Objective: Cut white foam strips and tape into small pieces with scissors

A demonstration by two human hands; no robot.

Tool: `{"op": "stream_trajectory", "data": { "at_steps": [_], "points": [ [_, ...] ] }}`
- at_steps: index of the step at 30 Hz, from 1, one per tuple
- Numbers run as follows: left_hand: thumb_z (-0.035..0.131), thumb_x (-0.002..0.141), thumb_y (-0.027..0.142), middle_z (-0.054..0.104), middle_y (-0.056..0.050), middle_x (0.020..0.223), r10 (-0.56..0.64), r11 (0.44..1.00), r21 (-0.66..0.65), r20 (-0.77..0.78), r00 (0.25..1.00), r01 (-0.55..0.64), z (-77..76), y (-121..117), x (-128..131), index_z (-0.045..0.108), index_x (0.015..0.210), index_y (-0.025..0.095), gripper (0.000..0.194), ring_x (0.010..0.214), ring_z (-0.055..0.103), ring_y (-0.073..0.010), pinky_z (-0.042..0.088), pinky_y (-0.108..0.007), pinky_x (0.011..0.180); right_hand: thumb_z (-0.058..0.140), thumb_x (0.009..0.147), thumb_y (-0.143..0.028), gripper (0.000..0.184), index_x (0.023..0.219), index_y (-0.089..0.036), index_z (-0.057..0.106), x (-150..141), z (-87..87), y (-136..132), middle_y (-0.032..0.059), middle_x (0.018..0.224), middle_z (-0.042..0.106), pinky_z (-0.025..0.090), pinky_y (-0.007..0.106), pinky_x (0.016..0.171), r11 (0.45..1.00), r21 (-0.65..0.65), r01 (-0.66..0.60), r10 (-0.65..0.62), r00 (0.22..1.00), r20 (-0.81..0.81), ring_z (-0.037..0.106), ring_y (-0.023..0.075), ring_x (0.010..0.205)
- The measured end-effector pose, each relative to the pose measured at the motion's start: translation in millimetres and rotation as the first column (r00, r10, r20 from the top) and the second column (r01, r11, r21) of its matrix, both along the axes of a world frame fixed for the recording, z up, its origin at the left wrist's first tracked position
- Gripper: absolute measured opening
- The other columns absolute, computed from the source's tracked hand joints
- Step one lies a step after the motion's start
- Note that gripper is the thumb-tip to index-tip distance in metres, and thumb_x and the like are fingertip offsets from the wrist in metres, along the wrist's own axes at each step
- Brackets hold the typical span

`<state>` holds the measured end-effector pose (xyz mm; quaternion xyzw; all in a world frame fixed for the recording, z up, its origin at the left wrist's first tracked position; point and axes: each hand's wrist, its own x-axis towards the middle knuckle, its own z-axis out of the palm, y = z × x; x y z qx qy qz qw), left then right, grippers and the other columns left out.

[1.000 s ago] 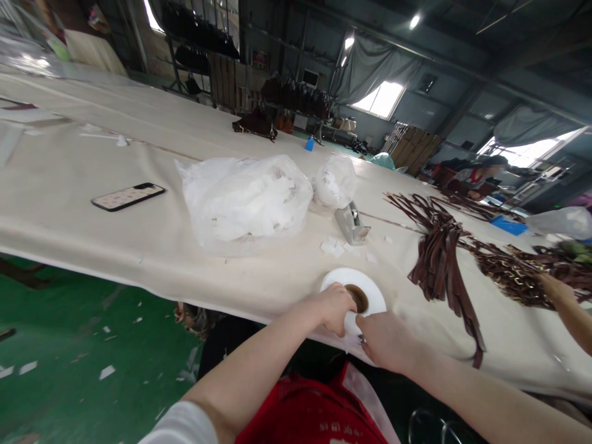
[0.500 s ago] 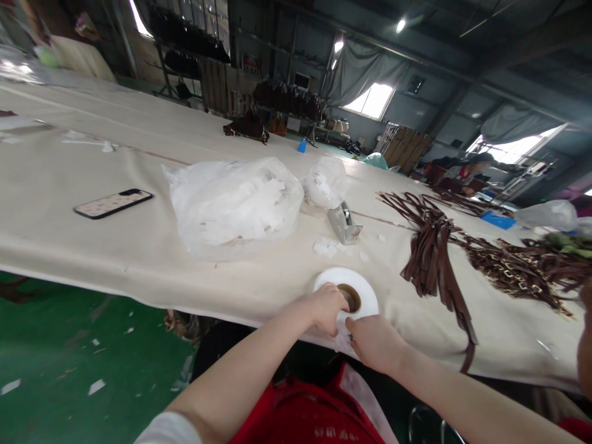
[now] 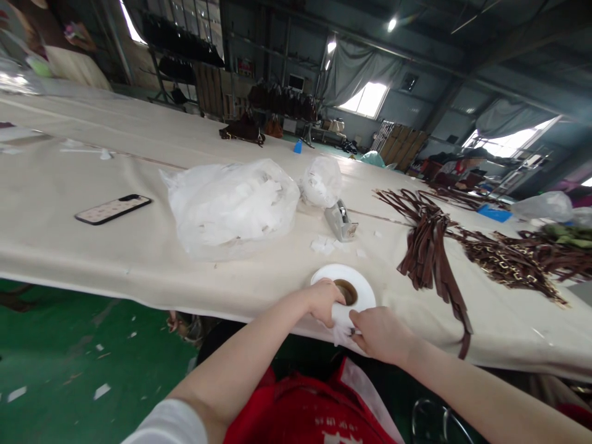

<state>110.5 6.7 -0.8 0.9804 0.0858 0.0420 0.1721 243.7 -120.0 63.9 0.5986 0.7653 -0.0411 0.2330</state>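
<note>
A wide white roll (image 3: 363, 287) with a brown cardboard core lies flat at the table's front edge. My left hand (image 3: 325, 302) is closed on its near left side, the fingertips by the core hole. Close beside it, my right hand (image 3: 382, 333) is closed in a pinch at the roll's near side. A thin, crumpled white strip (image 3: 342, 336) hangs from the roll between my hands. Something small and dark shows by the right fingertips, too small to make out.
Behind the roll are white paper scraps (image 3: 324, 245), a grey tape dispenser (image 3: 341, 222) and a clear bag of white pieces (image 3: 234, 206). A phone (image 3: 113, 209) lies left. Brown leather straps (image 3: 430, 246) lie right, with buckled straps (image 3: 504, 262) beyond. People stand farther off.
The view has shifted slightly. Both hands stay at the roll, the right one moving a little along its near side. Another person's hand at the right edge has left the view.
</note>
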Motion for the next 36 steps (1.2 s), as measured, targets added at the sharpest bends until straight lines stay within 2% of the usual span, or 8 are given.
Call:
{"op": "stream_trajectory", "data": {
  "at_steps": [4,8,14,19,22,25,30,36],
  "points": [
    [0.074,0.055,0.038,0.071,-0.002,0.088,0.001,1.000,-0.031,-0.042,0.999,-0.003,-3.9,2,1,0.070,0.097,0.021,0.046,0.085,0.063,-0.0226,0.043,-0.033,0.089,0.050,0.085,-0.026,0.025,0.102,-0.012,0.063,-5,3.9,-4,0.0167,0.089,0.073,0.047,0.034,0.066,1.000,0.013,0.000,0.000,1.000,0.001,0.070,0.0299,0.082],
    [0.075,0.054,0.039,0.071,-0.002,0.092,0.034,0.999,-0.033,-0.037,0.999,-0.035,-5.2,1,1,0.070,0.104,0.021,0.053,0.089,0.063,-0.0228,0.041,-0.033,0.094,0.050,0.084,-0.023,0.024,0.101,-0.011,0.063,-15,-1.9,-2,0.0176,0.087,0.074,0.048,0.035,0.066,1.000,0.007,-0.004,0.004,1.000,-0.005,0.071,0.0314,0.083],
    [0.074,0.055,0.040,0.072,-0.003,0.093,0.031,0.999,-0.011,-0.028,0.999,-0.032,-5.8,1,-1,0.070,0.107,0.020,0.056,0.090,0.063,-0.0242,0.041,-0.035,0.095,0.052,0.084,-0.024,0.023,0.099,-0.010,0.063,-19,-12.8,1,0.0178,0.090,0.074,0.050,0.037,0.068,1.000,-0.014,0.011,-0.011,1.000,-0.020,0.071,0.0319,0.083],
    [0.074,0.055,0.039,0.071,-0.001,0.086,0.022,1.000,0.005,-0.021,1.000,-0.022,-2.3,0,-3,0.070,0.102,0.021,0.051,0.086,0.063,-0.0235,0.043,-0.034,0.092,0.049,0.088,-0.023,0.023,0.100,-0.010,0.064,-21,-14.2,-2,0.0182,0.091,0.073,0.050,0.038,0.070,1.000,-0.020,0.023,-0.024,0.999,-0.028,0.071,0.0323,0.084],
    [0.074,0.056,0.039,0.069,-0.001,0.083,0.005,1.000,0.023,-0.037,0.999,-0.004,1.1,-2,-4,0.070,0.096,0.022,0.044,0.085,0.063,-0.0232,0.043,-0.035,0.090,0.051,0.087,-0.024,0.022,0.098,-0.013,0.066,-16,-6.7,-5,0.0168,0.091,0.074,0.048,0.036,0.069,0.999,-0.052,0.003,-0.005,0.999,-0.033,0.071,0.0315,0.085],
    [0.074,0.056,0.039,0.069,-0.003,0.088,-0.006,0.999,0.038,-0.059,0.998,0.008,4.4,-3,-5,0.068,0.095,0.021,0.043,0.089,0.063,-0.0248,0.042,-0.038,0.092,0.062,0.077,-0.031,0.021,0.089,-0.015,0.069,-5,10.8,-8,0.0147,0.087,0.074,0.047,0.033,0.065,0.995,-0.096,0.002,-0.005,1.000,-0.029,0.071,0.0318,0.082],
    [0.073,0.053,0.036,0.068,-0.004,0.084,-0.037,0.997,0.063,-0.104,0.994,0.044,9.4,-4,-3,0.066,0.083,0.020,0.035,0.085,0.064,-0.0267,0.043,-0.040,0.088,0.055,0.081,-0.032,0.020,0.090,-0.016,0.065,8,38.3,-4,0.0129,0.084,0.073,0.042,0.032,0.061,0.997,0.048,0.068,-0.065,0.997,-0.049,0.070,0.0305,0.079],
    [0.073,0.051,0.034,0.068,-0.004,0.085,-0.030,0.997,0.070,-0.111,0.993,0.038,9.2,-5,-2,0.064,0.083,0.021,0.036,0.087,0.063,-0.0264,0.043,-0.039,0.090,0.057,0.081,-0.034,0.022,0.093,-0.016,0.063,4,28.4,1,0.0126,0.084,0.073,0.042,0.033,0.062,0.994,0.066,0.090,-0.086,0.995,-0.058,0.070,0.0303,0.078]
  ]
}}
